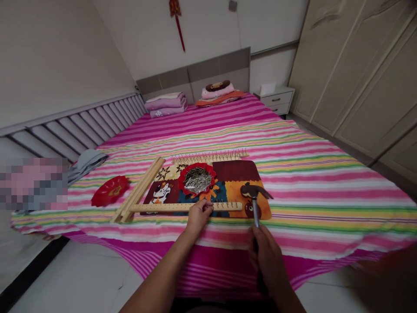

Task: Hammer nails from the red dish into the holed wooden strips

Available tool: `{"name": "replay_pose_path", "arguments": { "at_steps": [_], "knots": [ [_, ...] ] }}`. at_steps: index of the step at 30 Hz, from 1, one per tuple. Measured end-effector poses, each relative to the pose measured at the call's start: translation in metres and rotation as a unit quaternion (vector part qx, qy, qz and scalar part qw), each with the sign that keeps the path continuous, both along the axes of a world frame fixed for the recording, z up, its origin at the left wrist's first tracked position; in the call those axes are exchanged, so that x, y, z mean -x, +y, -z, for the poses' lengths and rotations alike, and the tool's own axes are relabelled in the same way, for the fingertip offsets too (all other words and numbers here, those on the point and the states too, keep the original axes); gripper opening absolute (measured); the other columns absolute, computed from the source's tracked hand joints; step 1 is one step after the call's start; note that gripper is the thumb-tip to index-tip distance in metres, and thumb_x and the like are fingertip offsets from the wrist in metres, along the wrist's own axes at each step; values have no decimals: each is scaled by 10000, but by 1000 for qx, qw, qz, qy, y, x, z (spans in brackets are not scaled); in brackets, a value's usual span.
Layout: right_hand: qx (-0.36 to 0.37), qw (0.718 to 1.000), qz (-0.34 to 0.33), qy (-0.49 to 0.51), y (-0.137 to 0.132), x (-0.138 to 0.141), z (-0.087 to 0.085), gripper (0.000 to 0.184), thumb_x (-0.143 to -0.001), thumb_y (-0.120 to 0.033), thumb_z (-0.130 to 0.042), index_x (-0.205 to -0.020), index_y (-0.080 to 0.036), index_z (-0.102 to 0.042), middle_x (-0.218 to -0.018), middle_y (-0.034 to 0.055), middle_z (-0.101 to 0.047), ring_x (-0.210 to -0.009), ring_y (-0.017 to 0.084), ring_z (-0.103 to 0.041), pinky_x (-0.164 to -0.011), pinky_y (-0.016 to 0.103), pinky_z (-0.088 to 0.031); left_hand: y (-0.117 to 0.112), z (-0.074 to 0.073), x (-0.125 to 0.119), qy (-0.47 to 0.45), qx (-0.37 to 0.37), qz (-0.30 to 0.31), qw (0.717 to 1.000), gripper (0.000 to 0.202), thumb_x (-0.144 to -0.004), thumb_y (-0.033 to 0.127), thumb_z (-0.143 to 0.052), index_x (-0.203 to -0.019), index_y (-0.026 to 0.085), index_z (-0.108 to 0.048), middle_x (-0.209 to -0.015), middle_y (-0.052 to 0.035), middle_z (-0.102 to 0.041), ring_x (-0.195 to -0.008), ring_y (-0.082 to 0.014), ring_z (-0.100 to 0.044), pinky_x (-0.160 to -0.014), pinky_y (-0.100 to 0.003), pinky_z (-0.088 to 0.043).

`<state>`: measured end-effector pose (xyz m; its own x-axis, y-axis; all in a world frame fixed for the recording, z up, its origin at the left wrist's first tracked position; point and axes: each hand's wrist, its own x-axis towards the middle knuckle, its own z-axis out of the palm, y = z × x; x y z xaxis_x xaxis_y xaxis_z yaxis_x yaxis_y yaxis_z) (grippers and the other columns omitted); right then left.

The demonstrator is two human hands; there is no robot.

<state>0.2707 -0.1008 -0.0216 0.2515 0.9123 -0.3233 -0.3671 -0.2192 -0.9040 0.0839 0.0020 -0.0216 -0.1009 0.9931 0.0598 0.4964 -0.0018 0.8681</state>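
With my right hand (266, 254) I grip a claw hammer (256, 204) by its handle, its head raised over the right end of a patterned mat (235, 170). My left hand (199, 215) rests on a narrow wooden strip (169, 208), its thumb and fingertips pinched together; whether a nail is between them is too small to tell. Several nails (230, 204) stand up from the strip to the right of my fingers, while the part on the left shows a row of small holes. Just beyond my left hand sits a red scalloped dish (181, 188) heaped with loose nails (197, 179).
Bare wooden strips (143, 184) lie stacked under the strip's left end. Behind the mat is another strip (208, 156) full of upright nails. A red plate (110, 191) and grey cloth (87, 164) lie left on the striped bed (319, 182). Folded bedding (167, 104) is at the headboard.
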Motion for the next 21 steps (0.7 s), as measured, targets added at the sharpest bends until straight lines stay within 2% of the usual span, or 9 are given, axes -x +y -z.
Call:
{"name": "replay_pose_path", "arguments": {
  "at_steps": [3,6,9,12,15,18,21],
  "knots": [
    [18,998,47,24,8,-17,15,320,-774,-545,-552,-757,-228,-510,-530,-78,-421,-355,74,-320,-267,182,-252,0,-7,4,-19,23,-5,1000,93,-646,182,-595,-723,177,-648,-631,21,-624,-580,-112,-548,-610,-215,-429],
    [33,995,81,56,12,-25,29,320,-757,-538,-560,-770,-224,-502,-521,-86,-416,-349,71,-319,-257,174,-255,8,-21,13,8,-2,-32,999,119,-689,189,-562,-767,180,-651,-690,3,-651,-644,-129,-576,-661,-231,-436],
    [37,995,75,61,14,-25,33,312,-754,-528,-560,-762,-221,-500,-517,-87,-420,-344,68,-310,-248,172,-255,29,-39,19,101,-41,-73,991,118,-731,221,-553,-774,188,-658,-774,-24,-667,-717,-148,-584,-701,-246,-422],
    [34,997,62,38,13,-24,31,311,-762,-519,-561,-733,-215,-498,-525,-83,-419,-350,63,-317,-253,167,-266,53,-51,14,208,-46,-58,975,78,-713,206,-581,-698,190,-656,-784,-48,-663,-746,-165,-577,-697,-250,-401],
    [35,997,58,21,13,-23,29,321,-764,-528,-557,-734,-213,-505,-531,-80,-417,-358,65,-329,-256,162,-264,72,-54,2,255,-15,-48,966,102,-670,180,-610,-569,190,-619,-663,-56,-632,-709,-183,-574,-660,-253,-385],
    [36,998,59,15,14,-24,29,322,-771,-533,-542,-753,-212,-516,-543,-78,-425,-360,65,-333,-255,162,-267,84,-50,-6,245,26,-72,967,175,-604,133,-634,-458,191,-556,-520,-52,-568,-647,-198,-573,-631,-263,-375],
    [39,997,58,18,14,-24,30,314,-767,-524,-549,-737,-215,-504,-538,-80,-423,-356,64,-331,-256,164,-272,89,-48,-5,231,38,-79,969,213,-575,98,-625,-413,192,-524,-459,-40,-529,-588,-193,-559,-604,-266,-364]
  ]
}}
